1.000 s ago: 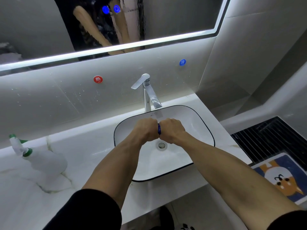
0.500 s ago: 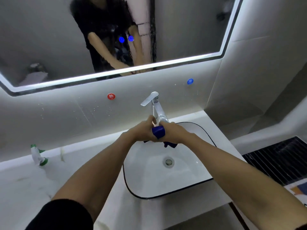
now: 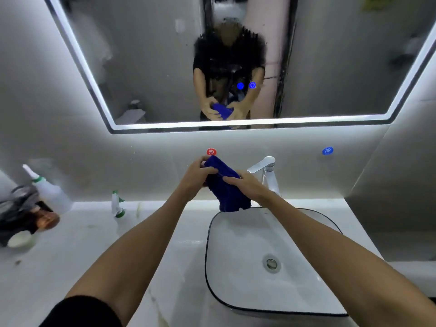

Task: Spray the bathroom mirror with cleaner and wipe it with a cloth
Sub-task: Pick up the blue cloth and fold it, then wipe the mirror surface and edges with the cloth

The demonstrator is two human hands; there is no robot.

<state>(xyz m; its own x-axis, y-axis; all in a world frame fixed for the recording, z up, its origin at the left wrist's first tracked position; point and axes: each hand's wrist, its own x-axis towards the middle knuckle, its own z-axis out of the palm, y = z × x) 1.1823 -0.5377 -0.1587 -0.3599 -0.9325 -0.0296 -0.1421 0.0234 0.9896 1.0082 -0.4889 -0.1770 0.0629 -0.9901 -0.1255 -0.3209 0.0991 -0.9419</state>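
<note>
A white marbled counter [image 3: 77, 246] runs along a wall of pale grey tile, lit from above by the bright strip round the edge of the mirror [image 3: 330, 67]. The mirror hangs over the far side of the counter, its glass hazy and streaked in the middle, with two small blue lit dots on it. A white rectangular basin [image 3: 238, 263] with a thin dark rim sits on the right part of the counter, a metal drain at its bottom, and a chrome tap [image 3: 267, 172] stands at its far edge.

On the tile below the mirror are two round stickers: a red one [image 3: 211, 152] bearing the character 热 and, further right, a blue one [image 3: 327, 151] with a white character that looks like 冷.

Both hands are raised over the far edge of the basin, between the red sticker and the tap. The left hand [image 3: 197, 177] has its fingers curled round the upper end of a dark blue cloth [image 3: 227, 190]; the right hand [image 3: 247, 185] grips the cloth lower down, fingers wrapped across it. The cloth hangs bunched between them, its loose end just above the basin rim.

A small spray bottle [image 3: 117, 204] with green trim stands near the wall at the left of the basin. Further left is a larger white bottle [image 3: 50, 192] with a long nozzle, and at the left edge a dark tangle of objects I cannot make out.
</note>
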